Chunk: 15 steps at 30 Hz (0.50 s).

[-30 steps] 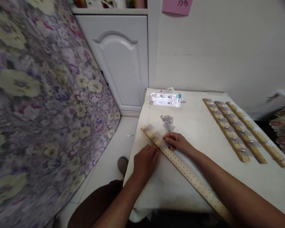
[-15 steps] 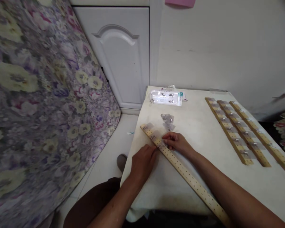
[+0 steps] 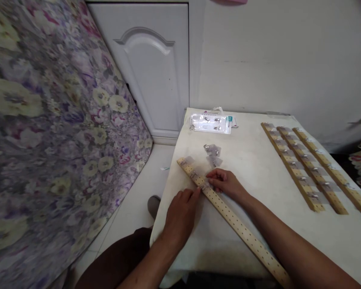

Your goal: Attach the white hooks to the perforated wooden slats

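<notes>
A long pale wooden strip [image 3: 228,214] with rows of small holes lies slantwise on the table. On its far end sit a few metal hooks with clear square backings, one of them a clear-backed hook [image 3: 205,185] between my hands. My right hand [image 3: 225,182] is closed in a pinch at the edge of that backing, on the strip's right side. From the left, my left hand [image 3: 182,212] has curled fingers, their tips against the strip's edge beside the same hook; the finger undersides are hidden. Loose clear-backed hooks [image 3: 213,151] lie beyond my right hand.
A clear blister pack [image 3: 210,123] with metal hooks lies near the table's back edge. To the right, three wooden strips [image 3: 291,166] bearing clear-backed hooks lie side by side. A flowered panel [image 3: 63,132] stands left; a white cabinet door [image 3: 150,76] and a wall are behind.
My left hand has shifted slightly down and back from the strip's edge. My right hand stays at the same hook, and the view has tilted a little.
</notes>
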Available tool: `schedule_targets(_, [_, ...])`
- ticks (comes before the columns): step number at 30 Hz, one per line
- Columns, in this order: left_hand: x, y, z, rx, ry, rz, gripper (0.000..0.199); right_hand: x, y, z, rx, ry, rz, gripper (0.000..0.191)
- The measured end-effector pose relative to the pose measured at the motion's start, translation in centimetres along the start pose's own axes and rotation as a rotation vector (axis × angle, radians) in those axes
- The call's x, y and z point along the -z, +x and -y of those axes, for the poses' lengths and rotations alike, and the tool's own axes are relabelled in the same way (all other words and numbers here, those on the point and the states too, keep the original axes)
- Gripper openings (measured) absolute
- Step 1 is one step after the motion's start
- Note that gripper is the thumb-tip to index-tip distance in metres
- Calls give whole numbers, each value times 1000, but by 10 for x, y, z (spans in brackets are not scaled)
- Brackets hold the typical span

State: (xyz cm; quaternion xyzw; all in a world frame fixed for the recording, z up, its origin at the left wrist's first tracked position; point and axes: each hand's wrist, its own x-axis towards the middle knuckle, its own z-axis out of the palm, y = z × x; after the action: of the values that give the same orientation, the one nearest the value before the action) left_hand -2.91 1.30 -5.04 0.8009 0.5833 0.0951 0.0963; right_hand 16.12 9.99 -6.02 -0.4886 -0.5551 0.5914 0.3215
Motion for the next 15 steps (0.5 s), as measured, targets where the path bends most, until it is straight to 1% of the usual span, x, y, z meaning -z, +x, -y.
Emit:
schedule_targets(9, [2, -1, 0, 21, -82, 15, 49, 0, -1, 1, 0, 7, -3, 21])
schedule_targets(15, [3, 1, -2, 10, -13, 44, 50, 0, 0, -1, 9, -13, -2, 21])
